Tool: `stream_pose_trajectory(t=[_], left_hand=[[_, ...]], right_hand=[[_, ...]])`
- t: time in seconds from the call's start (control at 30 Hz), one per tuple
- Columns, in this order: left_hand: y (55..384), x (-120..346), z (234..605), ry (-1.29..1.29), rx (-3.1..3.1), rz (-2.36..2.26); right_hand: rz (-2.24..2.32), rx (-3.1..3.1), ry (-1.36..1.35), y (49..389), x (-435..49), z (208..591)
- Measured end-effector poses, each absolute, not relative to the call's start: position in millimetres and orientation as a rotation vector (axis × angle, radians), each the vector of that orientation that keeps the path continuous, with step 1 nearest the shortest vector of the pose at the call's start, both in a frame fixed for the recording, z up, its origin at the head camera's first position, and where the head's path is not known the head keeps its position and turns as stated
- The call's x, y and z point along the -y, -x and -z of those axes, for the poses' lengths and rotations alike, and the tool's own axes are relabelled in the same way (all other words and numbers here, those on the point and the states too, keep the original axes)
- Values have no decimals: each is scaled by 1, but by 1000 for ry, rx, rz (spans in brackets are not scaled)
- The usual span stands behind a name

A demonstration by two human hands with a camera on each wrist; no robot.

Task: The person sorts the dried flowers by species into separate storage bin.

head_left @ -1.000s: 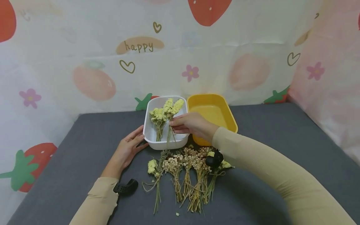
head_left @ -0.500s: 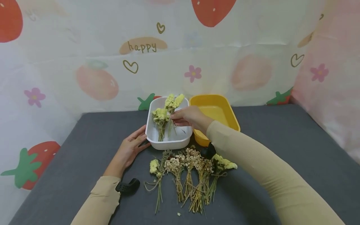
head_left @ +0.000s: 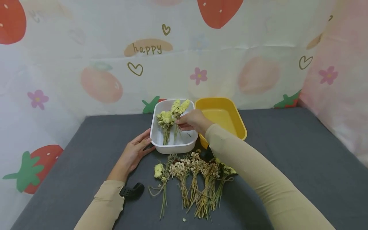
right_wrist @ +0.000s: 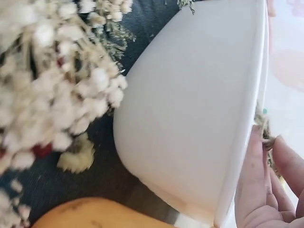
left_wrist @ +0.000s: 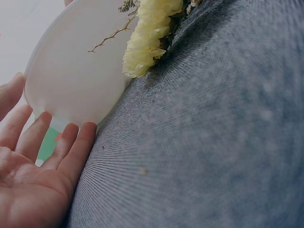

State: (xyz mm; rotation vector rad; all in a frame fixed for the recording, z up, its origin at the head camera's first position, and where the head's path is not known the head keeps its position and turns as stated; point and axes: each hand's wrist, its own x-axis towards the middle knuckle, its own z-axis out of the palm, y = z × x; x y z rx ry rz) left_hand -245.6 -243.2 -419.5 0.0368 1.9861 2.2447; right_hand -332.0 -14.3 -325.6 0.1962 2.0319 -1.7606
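- My right hand [head_left: 191, 121] pinches a yellow dried-flower bunch [head_left: 179, 109] by its stems, over the white tray [head_left: 176, 149].
- My left hand [head_left: 134, 154], fingers extended, touches the tray's side.
- Probably light, brittle: best held by stems.

Left arm [head_left: 99, 206] extended from the near left, left hand [head_left: 133, 155] held with fingers [left_wrist: 81, 147] spread, right arm [head_left: 256, 169] stretched from the near right, right hand [head_left: 194, 121] held farther out, fingertips pinched.
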Motion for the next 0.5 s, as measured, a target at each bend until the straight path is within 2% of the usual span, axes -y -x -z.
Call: stream_pose_trajectory(t=[0.5], left_hand=[[245,242,419,-37,-2001,-2232]], right_hand=[[1715,-2042,-181,321,30,343]])
